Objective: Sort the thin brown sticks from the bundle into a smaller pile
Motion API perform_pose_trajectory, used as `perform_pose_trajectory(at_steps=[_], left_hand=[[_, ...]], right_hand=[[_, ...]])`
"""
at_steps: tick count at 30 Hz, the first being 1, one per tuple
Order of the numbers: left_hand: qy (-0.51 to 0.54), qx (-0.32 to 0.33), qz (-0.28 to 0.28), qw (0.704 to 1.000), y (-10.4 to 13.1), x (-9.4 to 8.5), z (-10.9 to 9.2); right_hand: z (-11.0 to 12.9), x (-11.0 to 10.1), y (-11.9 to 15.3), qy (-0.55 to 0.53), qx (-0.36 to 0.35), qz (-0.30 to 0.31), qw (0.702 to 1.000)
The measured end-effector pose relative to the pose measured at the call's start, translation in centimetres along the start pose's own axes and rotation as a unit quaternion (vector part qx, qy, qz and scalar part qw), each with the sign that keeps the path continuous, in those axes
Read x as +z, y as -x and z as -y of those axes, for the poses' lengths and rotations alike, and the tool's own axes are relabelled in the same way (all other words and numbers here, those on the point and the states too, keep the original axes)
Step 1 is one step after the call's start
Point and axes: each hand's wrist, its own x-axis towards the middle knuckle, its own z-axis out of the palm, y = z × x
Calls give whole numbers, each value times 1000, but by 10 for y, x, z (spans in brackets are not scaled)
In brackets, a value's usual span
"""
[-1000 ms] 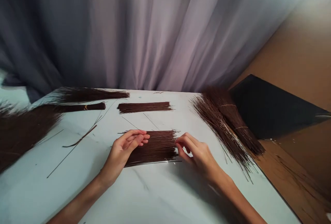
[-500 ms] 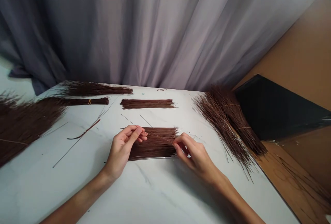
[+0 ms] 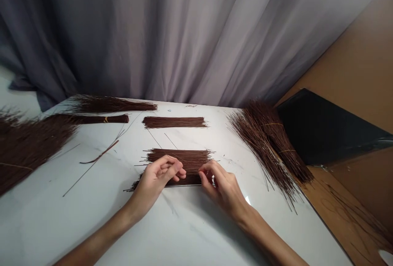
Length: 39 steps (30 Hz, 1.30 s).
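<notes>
A flat layer of thin brown sticks [image 3: 184,157], lying side by side, is on the white table [image 3: 196,233] in front of me. Above its left half, my left hand [image 3: 164,174] is closed, thumb against forefinger, on one thin stick [image 3: 154,138] that slants up to the left. Over the right end of the layer, my right hand [image 3: 219,182] pinches the near end of another thin stick [image 3: 170,140], which runs up and left across the layer. My hands cover part of the layer's lower rows.
Behind the layer lies a smaller trimmed bundle [image 3: 175,122]. Long bristly bundles lie at left [image 3: 30,147] and right [image 3: 267,143], some tied with bands. Loose sticks [image 3: 98,157] and a strip lie left. A grey curtain [image 3: 184,37] hangs behind; a black panel [image 3: 325,131] leans right.
My left hand has moved right and down, closer over the layer. My right hand has shifted slightly left with its stick. More of the layer's left ends now shows.
</notes>
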Motion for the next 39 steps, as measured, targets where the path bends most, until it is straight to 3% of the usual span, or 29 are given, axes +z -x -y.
perform_pose_trajectory(at_steps=[11,20,27,33,39], left_hand=[[55,-2,-24,998,0,-7,-6],[43,33,-68,996,-4,-8,-4],[11,69,-25,997,-6,-12,-5],[21,68,-73,995,-8,-9,1],[52,77,-86,992,-9,-4,6]], right_hand=[[8,5,2,-6,-23,-72,997],[10,7,2,-33,-20,-45,998],[12,5,1,-107,51,-23,993],[13,5,1,-153,91,-6,984],[14,4,0,-185,133,14,974]])
